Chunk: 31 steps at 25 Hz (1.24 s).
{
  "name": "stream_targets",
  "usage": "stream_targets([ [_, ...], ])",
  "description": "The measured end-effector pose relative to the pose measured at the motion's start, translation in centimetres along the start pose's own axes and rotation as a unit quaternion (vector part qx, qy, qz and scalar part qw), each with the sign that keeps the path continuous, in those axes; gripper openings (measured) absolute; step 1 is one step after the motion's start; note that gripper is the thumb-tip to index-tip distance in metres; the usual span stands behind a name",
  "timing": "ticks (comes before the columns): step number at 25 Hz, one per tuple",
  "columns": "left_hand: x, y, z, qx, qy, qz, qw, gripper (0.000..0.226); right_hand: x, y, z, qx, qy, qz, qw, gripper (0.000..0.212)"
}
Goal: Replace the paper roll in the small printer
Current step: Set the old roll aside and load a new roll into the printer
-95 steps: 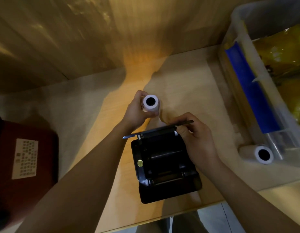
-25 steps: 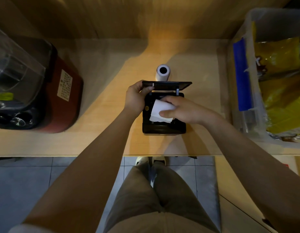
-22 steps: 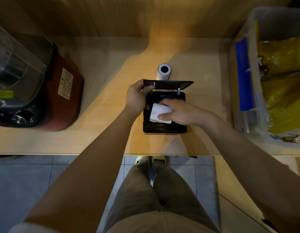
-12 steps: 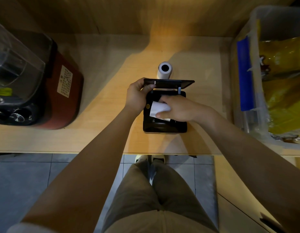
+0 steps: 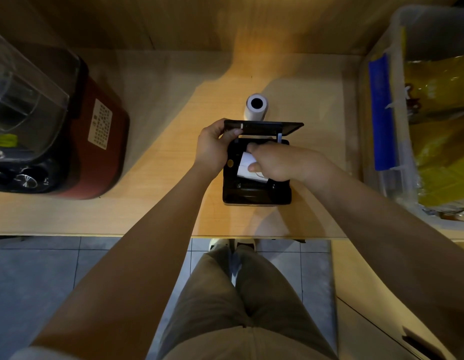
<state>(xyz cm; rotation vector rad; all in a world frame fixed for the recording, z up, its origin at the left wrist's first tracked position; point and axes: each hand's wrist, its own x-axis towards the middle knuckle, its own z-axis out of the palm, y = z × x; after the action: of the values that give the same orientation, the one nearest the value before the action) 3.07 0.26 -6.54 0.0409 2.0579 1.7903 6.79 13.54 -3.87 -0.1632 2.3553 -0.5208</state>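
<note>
The printer was glossy black, with a small brass-coloured round spot on its left side. The roll in it was white, as was the second roll behind, whose core showed black. The desk was pale wood with a faint grain. The appliance at left was dark red with a white label of fine dark print. The bin was clear, holding yellow bags and a blue strip. The trousers were khaki; the floor tiles grey.

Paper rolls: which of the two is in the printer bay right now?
The paper roll under the right hand, inside the open black printer. The other roll stands on the table behind the lid, untouched.
</note>
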Motion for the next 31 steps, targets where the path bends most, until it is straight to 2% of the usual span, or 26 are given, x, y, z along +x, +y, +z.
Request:
stream_targets([
  [3, 0.0, 0.0, 0.0, 0.0, -0.002, 0.003, 1.0, 0.021, -0.4, -0.4, 0.0, -0.045, 0.021, -0.008, 0.999, 0.02],
  [8, 0.0, 0.0, -0.1, 0.004, -0.003, 0.01, 1.0, 0.025, -0.3, -1.3, 1.3, -0.165, 0.055, -0.019, 0.985, 0.027],
  [14, 0.1, -0.1, -0.1, -0.003, -0.006, 0.006, 1.0, 0.016, 0.2, -0.6, 1.5, -0.135, 0.057, 0.003, 0.989, 0.03],
  [18, 0.2, 0.0, -0.1, -0.007, -0.006, 0.0, 1.0, 0.019, -1.0, -0.7, 2.4, -0.147, 0.21, 0.005, 0.967, 0.03],
  [20, 0.1, 0.0, -0.2, -0.006, -0.006, 0.005, 1.0, 0.018, -2.0, -0.3, 2.4, -0.128, 0.244, -0.007, 0.961, 0.034],
  [24, -0.1, -0.2, -0.1, -0.009, -0.006, -0.002, 1.0, 0.012, -2.2, -0.2, 3.0, -0.166, 0.202, -0.013, 0.965, 0.04],
  [31, 0.0, 0.0, -0.1, -0.009, -0.006, -0.003, 1.0, 0.01, -2.1, -0.5, 2.7, -0.215, 0.186, -0.064, 0.957, 0.025],
])
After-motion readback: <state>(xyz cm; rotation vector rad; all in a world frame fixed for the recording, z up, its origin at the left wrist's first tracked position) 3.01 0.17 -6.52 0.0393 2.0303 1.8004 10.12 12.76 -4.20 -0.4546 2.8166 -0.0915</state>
